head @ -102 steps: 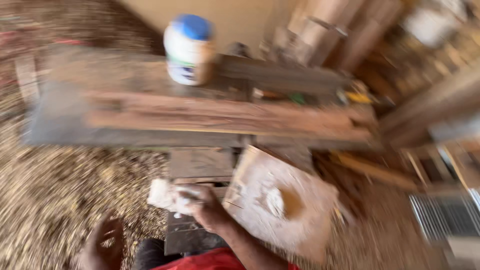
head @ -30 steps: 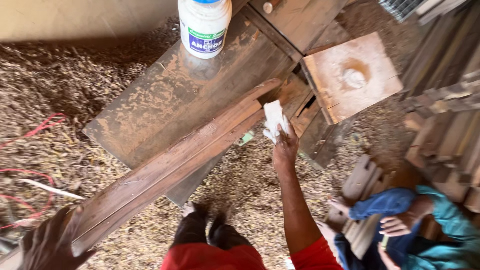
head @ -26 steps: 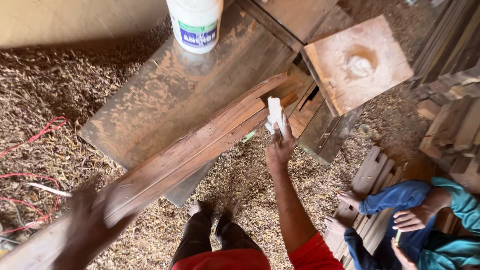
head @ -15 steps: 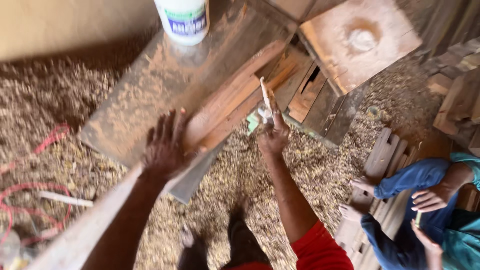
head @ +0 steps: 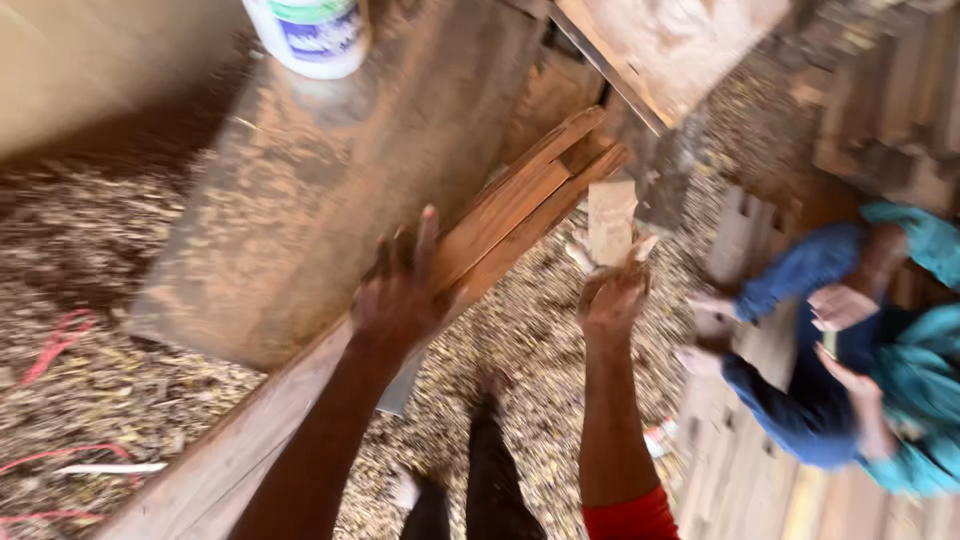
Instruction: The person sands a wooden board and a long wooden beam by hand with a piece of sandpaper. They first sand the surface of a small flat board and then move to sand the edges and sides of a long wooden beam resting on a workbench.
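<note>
A long reddish wooden plank (head: 505, 210) lies diagonally across a dusty dark bench top (head: 330, 190). My left hand (head: 400, 290) rests flat on the plank near its middle, fingers spread. My right hand (head: 612, 295) is raised just right of the plank's far end and grips a small flat pale scraper-like piece (head: 610, 220) smeared with white paste. The frame is blurred.
A white plastic jar (head: 305, 35) stands at the bench's far end. A square board (head: 670, 45) with paste lies at the top right. Another person in blue and teal (head: 860, 350) sits on planks at the right. Wood shavings (head: 90, 380) and red wire (head: 55, 340) cover the floor.
My left hand came from the plank's near end up onto its middle. My right hand, still holding the pale piece, drew off the plank's end to the right. The view swung left.
</note>
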